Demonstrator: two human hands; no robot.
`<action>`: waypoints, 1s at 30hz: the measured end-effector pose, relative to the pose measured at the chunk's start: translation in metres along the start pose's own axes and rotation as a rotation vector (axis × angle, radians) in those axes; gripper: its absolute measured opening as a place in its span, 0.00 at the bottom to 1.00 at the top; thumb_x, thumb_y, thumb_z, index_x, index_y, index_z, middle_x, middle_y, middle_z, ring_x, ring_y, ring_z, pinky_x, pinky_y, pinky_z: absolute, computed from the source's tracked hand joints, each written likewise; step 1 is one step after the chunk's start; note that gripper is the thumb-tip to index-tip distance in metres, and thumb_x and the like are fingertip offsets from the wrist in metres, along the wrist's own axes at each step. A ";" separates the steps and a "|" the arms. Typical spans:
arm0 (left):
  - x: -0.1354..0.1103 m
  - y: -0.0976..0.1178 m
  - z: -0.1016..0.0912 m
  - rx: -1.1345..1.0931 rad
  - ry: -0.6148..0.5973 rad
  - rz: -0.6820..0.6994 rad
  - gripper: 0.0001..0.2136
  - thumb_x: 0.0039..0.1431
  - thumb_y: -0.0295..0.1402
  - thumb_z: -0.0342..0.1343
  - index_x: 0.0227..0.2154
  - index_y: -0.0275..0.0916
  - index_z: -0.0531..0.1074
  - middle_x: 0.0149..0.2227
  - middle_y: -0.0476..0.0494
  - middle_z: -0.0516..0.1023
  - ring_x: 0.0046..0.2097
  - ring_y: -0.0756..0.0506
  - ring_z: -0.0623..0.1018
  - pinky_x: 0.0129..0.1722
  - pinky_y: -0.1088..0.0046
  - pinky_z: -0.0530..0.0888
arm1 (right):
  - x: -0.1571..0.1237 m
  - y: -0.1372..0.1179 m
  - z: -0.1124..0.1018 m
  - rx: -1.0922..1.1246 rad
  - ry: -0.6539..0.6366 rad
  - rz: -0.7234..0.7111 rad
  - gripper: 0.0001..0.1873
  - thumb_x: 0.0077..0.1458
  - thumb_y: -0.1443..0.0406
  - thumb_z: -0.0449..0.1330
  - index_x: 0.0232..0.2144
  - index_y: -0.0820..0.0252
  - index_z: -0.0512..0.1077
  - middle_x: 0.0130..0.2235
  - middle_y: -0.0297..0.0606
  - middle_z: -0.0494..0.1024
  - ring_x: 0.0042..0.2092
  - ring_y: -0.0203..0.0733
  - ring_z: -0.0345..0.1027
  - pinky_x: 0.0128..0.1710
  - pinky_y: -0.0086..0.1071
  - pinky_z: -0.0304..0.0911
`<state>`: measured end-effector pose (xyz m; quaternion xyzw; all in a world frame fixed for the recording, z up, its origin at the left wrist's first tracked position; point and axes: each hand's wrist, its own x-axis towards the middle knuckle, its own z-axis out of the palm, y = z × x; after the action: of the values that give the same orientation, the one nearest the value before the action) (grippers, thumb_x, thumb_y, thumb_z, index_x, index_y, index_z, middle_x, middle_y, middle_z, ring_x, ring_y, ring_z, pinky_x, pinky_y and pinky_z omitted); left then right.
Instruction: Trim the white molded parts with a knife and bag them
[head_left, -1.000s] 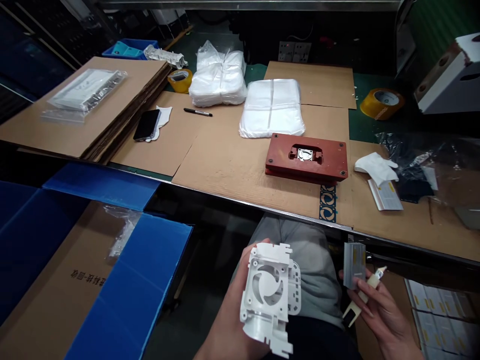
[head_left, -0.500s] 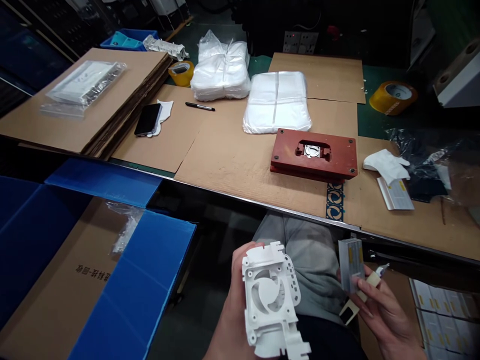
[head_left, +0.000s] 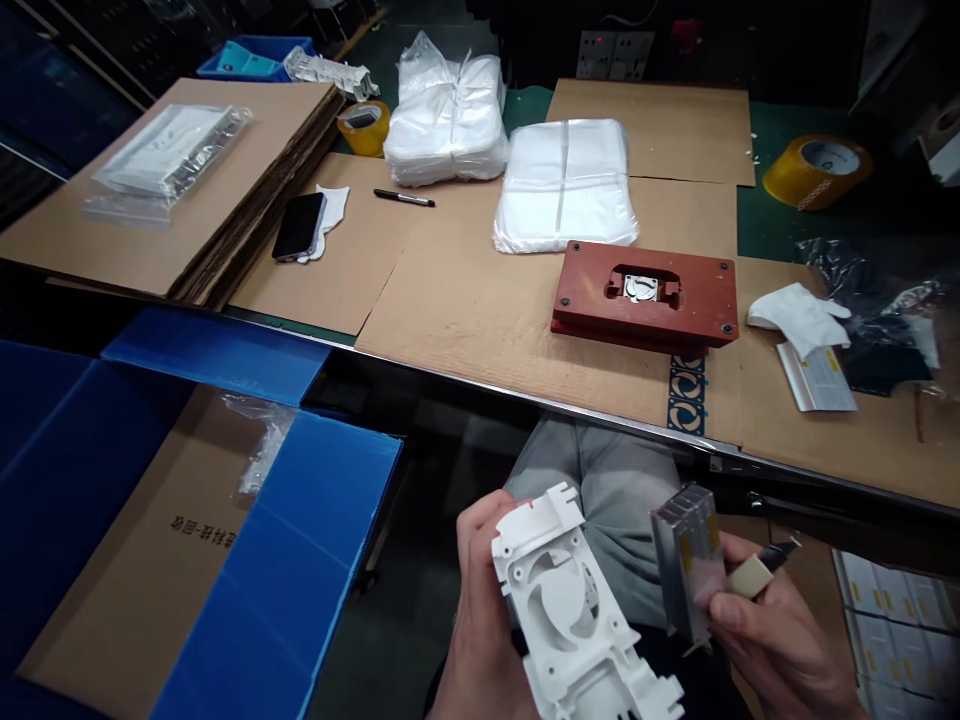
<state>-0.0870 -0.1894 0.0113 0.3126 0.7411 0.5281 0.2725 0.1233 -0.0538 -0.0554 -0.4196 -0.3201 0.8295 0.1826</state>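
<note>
My left hand [head_left: 480, 620] grips a white fan housing [head_left: 574, 610]; just beside it, my right hand [head_left: 772, 640] pinches a grey label stack [head_left: 686, 575] and knife [head_left: 757, 572].

Dim workshop, bench [head_left: 525, 393] covered in cardboard sheets [head_left: 465, 300], green mat [head_left: 757, 215] beneath, red fixture [head_left: 592, 295], bag stacks [head_left: 562, 185], tape rolls [head_left: 816, 170], phone [head_left: 298, 226], pen [head_left: 403, 198], white glove [head_left: 799, 310], wall sockets [head_left: 613, 42], blue box [head_left: 285, 560] below at left

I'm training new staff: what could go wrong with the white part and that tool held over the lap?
The right hand pinches both a grey stack and a beige-handled tool; either might slip. The left hand holds the white plastic housing off the table, so a drop could snap its thin tabs.
</note>
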 end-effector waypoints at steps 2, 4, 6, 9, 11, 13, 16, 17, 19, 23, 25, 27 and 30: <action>0.002 0.003 0.003 0.036 -0.012 0.076 0.42 0.44 0.35 0.71 0.61 0.59 0.58 0.51 0.44 0.64 0.50 0.37 0.68 0.49 0.56 0.75 | -0.001 -0.002 0.007 -0.022 -0.055 0.004 0.17 0.42 0.59 0.75 0.34 0.58 0.78 0.26 0.36 0.76 0.29 0.41 0.68 0.30 0.32 0.65; 0.002 0.005 0.005 0.055 -0.008 0.098 0.38 0.48 0.42 0.69 0.61 0.59 0.56 0.51 0.44 0.62 0.50 0.37 0.68 0.49 0.56 0.75 | 0.000 -0.004 0.013 -0.032 -0.085 0.016 0.15 0.42 0.59 0.75 0.31 0.58 0.77 0.26 0.36 0.76 0.30 0.41 0.68 0.30 0.30 0.64; 0.001 0.005 0.005 0.070 0.005 0.102 0.36 0.51 0.47 0.68 0.60 0.58 0.56 0.50 0.45 0.61 0.49 0.38 0.68 0.49 0.56 0.75 | 0.003 -0.005 0.019 -0.036 -0.118 0.024 0.14 0.42 0.59 0.75 0.27 0.59 0.75 0.26 0.36 0.76 0.31 0.41 0.69 0.30 0.30 0.64; -0.001 0.000 0.003 0.113 0.011 0.142 0.34 0.53 0.48 0.66 0.59 0.54 0.57 0.51 0.43 0.61 0.49 0.38 0.68 0.50 0.56 0.74 | 0.007 -0.007 0.027 -0.045 -0.159 0.006 0.14 0.41 0.60 0.75 0.26 0.59 0.75 0.26 0.35 0.77 0.29 0.39 0.68 0.30 0.29 0.65; -0.001 -0.008 0.000 0.148 0.008 0.188 0.34 0.53 0.46 0.67 0.59 0.51 0.58 0.52 0.42 0.61 0.49 0.39 0.68 0.48 0.59 0.75 | 0.009 -0.008 0.031 -0.042 -0.177 -0.001 0.13 0.41 0.60 0.75 0.26 0.58 0.76 0.25 0.34 0.77 0.29 0.38 0.68 0.30 0.29 0.66; 0.001 -0.017 -0.003 0.176 0.010 0.260 0.36 0.51 0.46 0.69 0.59 0.48 0.60 0.52 0.41 0.62 0.48 0.40 0.69 0.44 0.64 0.76 | 0.010 -0.008 0.034 -0.031 -0.185 0.008 0.12 0.42 0.61 0.74 0.28 0.58 0.78 0.26 0.34 0.77 0.29 0.39 0.69 0.30 0.29 0.66; 0.004 -0.025 -0.005 0.208 0.028 0.367 0.37 0.48 0.46 0.71 0.59 0.46 0.61 0.52 0.40 0.63 0.48 0.41 0.71 0.40 0.68 0.77 | 0.009 -0.008 0.037 -0.003 -0.187 0.029 0.12 0.43 0.61 0.74 0.31 0.58 0.79 0.27 0.35 0.78 0.30 0.39 0.70 0.31 0.30 0.67; 0.005 -0.025 -0.005 0.213 0.036 0.383 0.37 0.49 0.45 0.71 0.59 0.45 0.61 0.53 0.39 0.63 0.48 0.41 0.71 0.41 0.68 0.77 | 0.008 -0.008 0.037 0.005 -0.194 0.036 0.12 0.44 0.61 0.74 0.32 0.58 0.80 0.28 0.35 0.78 0.30 0.39 0.70 0.31 0.30 0.67; 0.005 -0.021 -0.004 0.211 0.039 0.379 0.36 0.51 0.43 0.70 0.60 0.44 0.60 0.53 0.38 0.62 0.50 0.40 0.70 0.44 0.67 0.77 | 0.008 -0.008 0.038 0.025 -0.212 0.044 0.13 0.44 0.62 0.74 0.34 0.57 0.80 0.29 0.35 0.79 0.31 0.39 0.70 0.32 0.30 0.67; 0.005 -0.013 -0.003 0.205 0.015 0.344 0.36 0.54 0.41 0.68 0.62 0.43 0.57 0.53 0.37 0.61 0.51 0.39 0.69 0.47 0.65 0.77 | 0.009 -0.007 0.037 0.016 -0.229 0.034 0.14 0.45 0.62 0.74 0.36 0.57 0.81 0.28 0.34 0.78 0.31 0.39 0.70 0.33 0.29 0.66; 0.005 -0.014 -0.003 0.196 0.008 0.341 0.37 0.54 0.42 0.68 0.62 0.44 0.57 0.52 0.38 0.61 0.50 0.39 0.70 0.46 0.64 0.77 | 0.010 -0.007 0.038 -0.003 -0.237 0.030 0.13 0.46 0.61 0.74 0.35 0.57 0.81 0.27 0.33 0.77 0.31 0.38 0.68 0.33 0.28 0.65; 0.004 -0.014 -0.004 0.166 -0.001 0.339 0.37 0.53 0.44 0.68 0.62 0.44 0.57 0.50 0.38 0.61 0.49 0.38 0.70 0.46 0.62 0.78 | 0.011 -0.007 0.039 -0.012 -0.255 0.026 0.11 0.46 0.61 0.73 0.33 0.57 0.80 0.26 0.32 0.75 0.30 0.37 0.67 0.32 0.28 0.64; 0.001 -0.010 -0.004 0.121 -0.007 0.235 0.36 0.51 0.40 0.69 0.61 0.48 0.58 0.51 0.39 0.62 0.51 0.37 0.70 0.49 0.59 0.77 | 0.012 -0.008 0.041 -0.026 -0.270 0.028 0.11 0.45 0.61 0.73 0.30 0.58 0.79 0.26 0.32 0.74 0.30 0.36 0.65 0.31 0.28 0.63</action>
<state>-0.0925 -0.1932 0.0030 0.4150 0.7289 0.5094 0.1922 0.0831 -0.0571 -0.0386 -0.3111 -0.3464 0.8767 0.1208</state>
